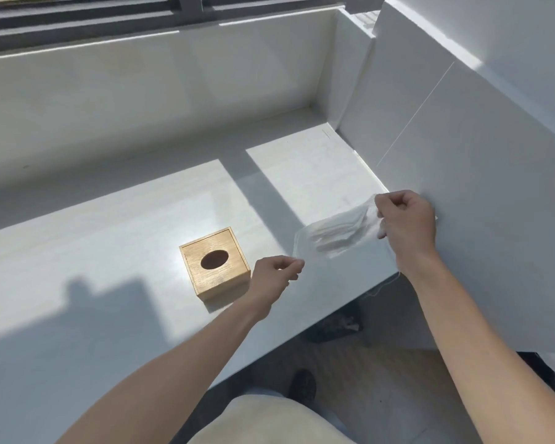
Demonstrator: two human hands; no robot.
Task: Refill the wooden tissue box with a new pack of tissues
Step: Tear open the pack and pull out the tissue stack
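Above the white table (109, 238), near its right edge, the pack of tissues (337, 233) hangs stretched between two hands; the right hand (406, 221) pinches its far upper end and the left hand (277, 272) pinches the near lower corner, so its long axis runs slanted from one to the other; the wrap looks thin and clear, the sheets soft and white; the wooden tissue box (213, 262), square with an oval hole, stands just left of the left hand, which is nearer to it.
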